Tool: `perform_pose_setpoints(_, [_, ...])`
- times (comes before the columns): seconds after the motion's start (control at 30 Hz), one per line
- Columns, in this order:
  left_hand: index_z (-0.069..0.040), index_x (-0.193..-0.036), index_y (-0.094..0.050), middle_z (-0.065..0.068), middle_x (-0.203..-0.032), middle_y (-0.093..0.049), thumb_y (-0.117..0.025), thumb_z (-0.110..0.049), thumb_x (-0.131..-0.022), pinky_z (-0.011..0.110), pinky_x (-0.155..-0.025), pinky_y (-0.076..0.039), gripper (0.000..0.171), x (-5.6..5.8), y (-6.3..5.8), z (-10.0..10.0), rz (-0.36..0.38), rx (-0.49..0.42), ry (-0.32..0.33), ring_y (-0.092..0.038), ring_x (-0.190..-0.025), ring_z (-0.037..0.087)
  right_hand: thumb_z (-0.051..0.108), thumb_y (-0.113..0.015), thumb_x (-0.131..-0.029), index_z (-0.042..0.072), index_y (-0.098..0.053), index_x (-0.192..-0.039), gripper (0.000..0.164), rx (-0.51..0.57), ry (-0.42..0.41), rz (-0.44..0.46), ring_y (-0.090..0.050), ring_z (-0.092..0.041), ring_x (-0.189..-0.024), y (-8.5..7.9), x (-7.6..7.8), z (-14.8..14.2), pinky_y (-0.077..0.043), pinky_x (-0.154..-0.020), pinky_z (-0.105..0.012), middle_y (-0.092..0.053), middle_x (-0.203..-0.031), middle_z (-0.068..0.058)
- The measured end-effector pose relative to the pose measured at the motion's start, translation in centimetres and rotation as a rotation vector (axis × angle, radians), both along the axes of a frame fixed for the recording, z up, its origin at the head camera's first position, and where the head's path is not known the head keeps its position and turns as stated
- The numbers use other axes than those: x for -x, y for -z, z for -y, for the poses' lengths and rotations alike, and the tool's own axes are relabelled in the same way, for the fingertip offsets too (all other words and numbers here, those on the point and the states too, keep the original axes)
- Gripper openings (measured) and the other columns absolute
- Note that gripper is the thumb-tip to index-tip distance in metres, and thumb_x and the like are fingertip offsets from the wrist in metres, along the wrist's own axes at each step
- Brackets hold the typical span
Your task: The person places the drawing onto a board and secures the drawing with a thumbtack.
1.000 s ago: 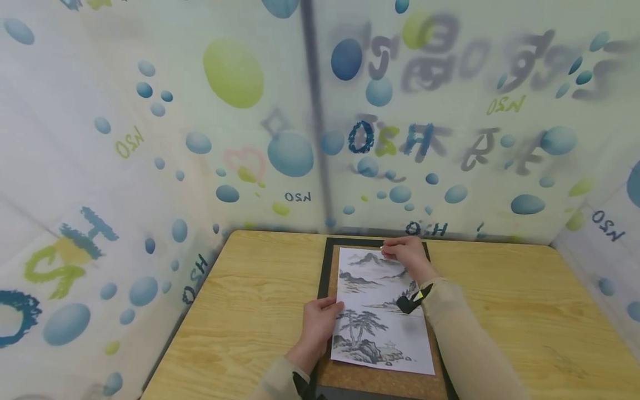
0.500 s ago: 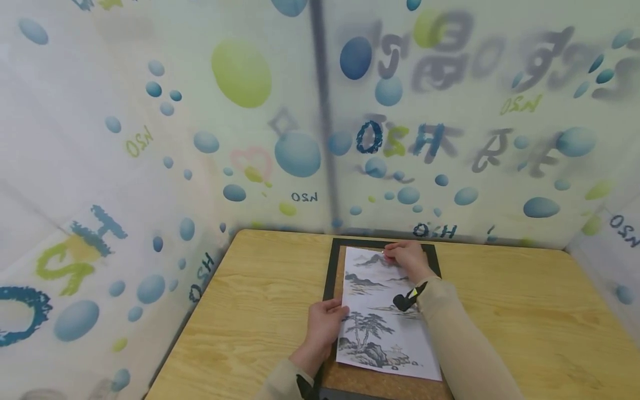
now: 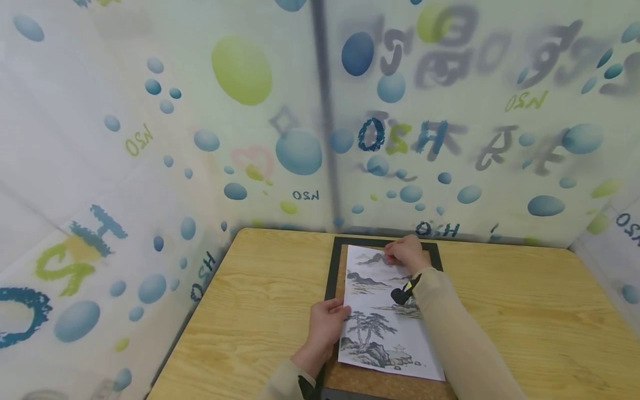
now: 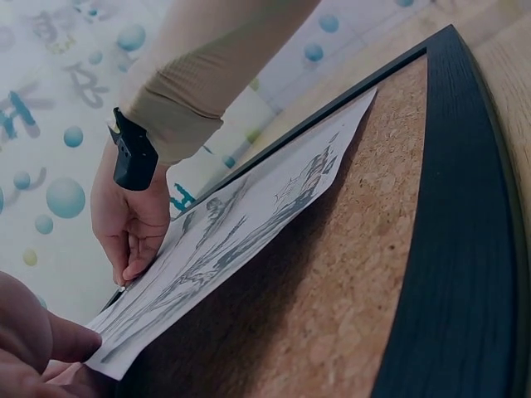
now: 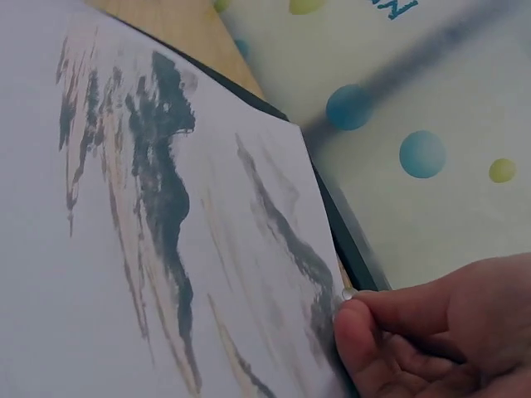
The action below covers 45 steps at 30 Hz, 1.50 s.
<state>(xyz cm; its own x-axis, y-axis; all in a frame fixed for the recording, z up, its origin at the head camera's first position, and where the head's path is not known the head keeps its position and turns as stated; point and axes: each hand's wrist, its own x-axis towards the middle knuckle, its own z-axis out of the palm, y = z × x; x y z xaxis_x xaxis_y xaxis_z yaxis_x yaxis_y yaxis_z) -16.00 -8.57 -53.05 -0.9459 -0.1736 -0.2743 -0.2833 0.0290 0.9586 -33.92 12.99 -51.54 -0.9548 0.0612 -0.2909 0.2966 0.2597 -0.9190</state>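
A sheet of paper [image 3: 365, 300] printed with an ink landscape of mountains and pine trees lies over a cork board [image 3: 390, 387]. My left hand [image 3: 326, 326] pinches the sheet's left edge between thumb and fingers. In the left wrist view the near edge of the paper is lifted off the cork and casts a shadow on it. At the sheet's top edge, my right hand [image 3: 407, 253] pinches a small pale pushpin [image 5: 348, 293] between thumb and forefinger. The pin's tip is hidden, and the remaining fingers curl beneath.
The cork board has a wide black frame [image 4: 465, 166] and lies on a wooden table [image 3: 280, 278]. Just behind the table's far edge hangs a pale curtain [image 3: 240, 139] with blue and green dots. A black strap device [image 4: 134, 157] sits on the right wrist.
The head view has shifted slightly. My right fingers have come a little further down over the top of the sheet, with the knuckles raised. My left hand keeps its pinch on the paper.
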Motion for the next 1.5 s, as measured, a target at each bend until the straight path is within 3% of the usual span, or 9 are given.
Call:
perform_pose_setpoints(0.33, [0.015, -0.128, -0.066, 0.014, -0.103, -0.077, -0.07, -0.001, -0.1, 0.036, -0.076, -0.062, 0.033, -0.1, -0.1, 0.1, -0.007, -0.007, -0.001, -0.075, -0.09, 0.022, 0.004, -0.076, -0.089, -0.008, -0.079, -0.096, 0.014, -0.136, 0.014, -0.013, -0.067, -0.012, -0.061, -0.1, 0.0, 0.2, -0.052, -0.065, -0.026, -0.072, -0.068, -0.003])
perform_pose_setpoints(0.6, [0.014, -0.128, -0.066, 0.015, -0.105, -0.076, -0.071, -0.002, -0.1, 0.037, -0.078, -0.062, 0.033, -0.2, -0.2, 0.0, 0.001, 0.004, -0.004, -0.075, -0.092, 0.023, 0.002, -0.076, -0.09, -0.011, -0.076, -0.109, 0.023, -0.065, 0.063, 0.007, -0.071, -0.013, -0.062, -0.1, -0.4, 0.4, -0.056, -0.06, -0.024, -0.075, -0.075, -0.008])
perform_pose_setpoints(0.8, [0.012, -0.129, -0.066, 0.014, -0.107, -0.077, -0.072, -0.005, -0.1, 0.037, -0.078, -0.062, 0.034, -0.1, -0.3, 0.0, 0.014, 0.01, -0.006, -0.075, -0.092, 0.022, 0.001, -0.076, -0.091, -0.013, -0.076, -0.106, 0.021, -0.077, 0.037, -0.035, -0.072, -0.014, -0.065, -0.3, -1.0, 0.3, -0.056, -0.06, -0.023, -0.076, -0.078, -0.012])
perform_pose_setpoints(1.07, [0.01, -0.13, -0.067, 0.012, -0.105, -0.077, -0.071, -0.005, -0.101, 0.036, -0.078, -0.062, 0.033, 0.0, -0.2, 0.1, 0.035, 0.022, -0.007, -0.075, -0.09, 0.021, 0.005, -0.077, -0.091, -0.009, -0.08, -0.098, 0.016, -0.192, 0.0, -0.112, -0.068, -0.011, -0.061, 0.0, -1.0, 0.1, -0.051, -0.061, -0.022, -0.075, -0.072, -0.008])
perform_pose_setpoints(1.33, [0.01, -0.129, -0.068, 0.012, -0.104, -0.077, -0.072, -0.005, -0.1, 0.036, -0.077, -0.062, 0.033, -0.1, -0.2, 0.0, 0.018, 0.019, -0.004, -0.075, -0.09, 0.021, 0.005, -0.078, -0.093, -0.008, -0.08, -0.101, 0.016, -0.148, -0.03, -0.102, -0.07, -0.012, -0.064, 0.8, -0.6, -0.3, -0.055, -0.062, -0.023, -0.076, -0.077, -0.008])
perform_pose_setpoints(1.5, [0.011, -0.129, -0.067, 0.013, -0.104, -0.077, -0.071, -0.004, -0.1, 0.036, -0.077, -0.062, 0.033, -0.2, -0.2, 0.0, 0.016, 0.012, -0.002, -0.075, -0.091, 0.022, 0.009, -0.079, -0.093, -0.004, -0.081, -0.097, 0.014, -0.193, -0.037, -0.122, -0.068, -0.014, -0.067, 0.9, -0.5, -0.4, -0.053, -0.065, -0.026, -0.076, -0.076, -0.006])
